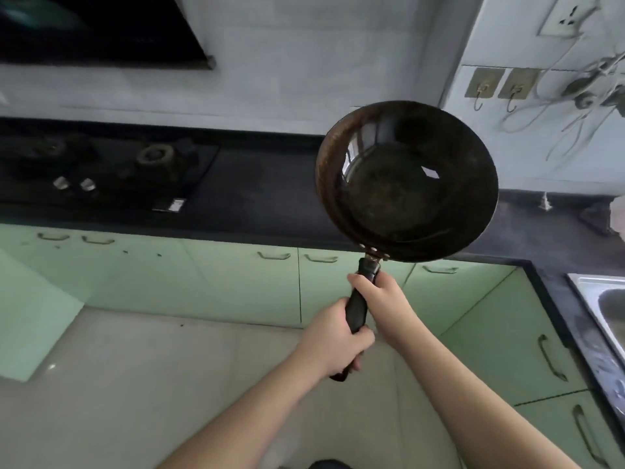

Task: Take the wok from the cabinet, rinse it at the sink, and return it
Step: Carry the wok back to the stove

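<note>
The black wok (406,184) hangs in the air in front of me, above the dark counter's edge, its empty bowl tilted toward me. Its black handle runs down and to the left. My right hand (380,296) grips the handle near the bowl. My left hand (334,340) grips the handle's lower end. The steel sink (605,306) shows at the right edge, set in the counter. Green cabinet doors (243,282) run below the counter, all closed in view.
A gas hob (101,167) sits on the dark counter (263,184) at the left. Above it is a dark range hood (101,28). Wall hooks (497,86), cables and a socket (564,15) are at the upper right. Pale floor tiles (152,384) lie below me.
</note>
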Demonstrator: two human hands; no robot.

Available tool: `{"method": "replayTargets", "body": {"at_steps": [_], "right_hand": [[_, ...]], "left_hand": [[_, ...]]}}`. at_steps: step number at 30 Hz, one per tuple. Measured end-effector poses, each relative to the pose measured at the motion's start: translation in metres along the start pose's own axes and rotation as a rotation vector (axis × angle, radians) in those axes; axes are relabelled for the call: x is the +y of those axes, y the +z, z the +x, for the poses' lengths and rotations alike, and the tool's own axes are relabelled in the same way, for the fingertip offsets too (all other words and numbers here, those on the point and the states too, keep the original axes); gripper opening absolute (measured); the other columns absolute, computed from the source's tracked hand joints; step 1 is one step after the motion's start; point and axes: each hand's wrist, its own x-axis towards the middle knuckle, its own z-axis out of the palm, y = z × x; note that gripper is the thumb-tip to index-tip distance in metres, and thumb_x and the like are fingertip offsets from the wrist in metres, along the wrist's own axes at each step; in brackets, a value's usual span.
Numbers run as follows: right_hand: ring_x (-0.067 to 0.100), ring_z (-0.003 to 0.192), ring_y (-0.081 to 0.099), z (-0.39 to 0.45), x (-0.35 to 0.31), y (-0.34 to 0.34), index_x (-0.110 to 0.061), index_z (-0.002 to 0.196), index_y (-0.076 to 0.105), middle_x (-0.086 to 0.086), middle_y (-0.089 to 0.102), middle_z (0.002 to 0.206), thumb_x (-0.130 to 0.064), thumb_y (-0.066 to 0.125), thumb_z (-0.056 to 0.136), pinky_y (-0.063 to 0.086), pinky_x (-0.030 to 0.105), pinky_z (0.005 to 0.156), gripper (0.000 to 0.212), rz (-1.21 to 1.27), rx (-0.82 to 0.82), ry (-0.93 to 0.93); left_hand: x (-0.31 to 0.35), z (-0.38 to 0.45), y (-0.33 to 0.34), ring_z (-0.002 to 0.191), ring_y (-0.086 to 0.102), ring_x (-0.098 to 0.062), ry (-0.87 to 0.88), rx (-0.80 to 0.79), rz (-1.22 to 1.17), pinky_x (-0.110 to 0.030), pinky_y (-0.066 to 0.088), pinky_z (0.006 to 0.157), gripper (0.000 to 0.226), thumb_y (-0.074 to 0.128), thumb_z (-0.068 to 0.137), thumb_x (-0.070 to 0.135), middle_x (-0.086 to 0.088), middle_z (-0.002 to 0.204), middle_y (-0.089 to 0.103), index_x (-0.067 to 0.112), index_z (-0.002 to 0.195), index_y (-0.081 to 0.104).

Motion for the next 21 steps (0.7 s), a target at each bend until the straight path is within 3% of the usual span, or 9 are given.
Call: {"method": "replayTargets", "body": {"at_steps": [9,15,21], "right_hand": [[0.017,0.071,0.039,0.016,-0.027,0.115,-0.01,0.083,0.049,0.001,0.039,0.073,-0.026,0.061,0.085,0.034,0.034,0.065,0.02,0.02,-0.168,-0.004],[0.018,0.073,0.041,0.04,-0.035,0.163,-0.006,0.09,0.054,0.005,0.041,0.078,-0.032,0.062,0.082,0.036,0.036,0.066,0.029,-0.011,-0.263,0.0],[0.019,0.074,0.042,0.081,-0.038,0.206,-0.009,0.086,0.054,0.005,0.042,0.077,-0.041,0.064,0.072,0.037,0.038,0.067,0.037,0.022,-0.339,0.047]], "left_hand": [[-0.043,-0.019,-0.096,0.041,0.06,-0.019,-0.041,0.154,-0.082,-0.024,0.044,0.042,0.01,0.052,0.08,0.012,-0.002,0.054,0.059,0.017,0.078,0.043],[-0.06,-0.014,-0.132,0.044,0.059,-0.025,-0.095,0.22,-0.182,-0.032,0.05,0.046,0.01,0.051,0.08,0.01,-0.005,0.058,0.06,0.017,0.078,0.045],[-0.077,0.013,-0.176,0.043,0.06,-0.021,-0.109,0.245,-0.134,-0.026,0.046,0.051,0.007,0.05,0.08,0.01,-0.001,0.055,0.06,0.015,0.076,0.046]]}}
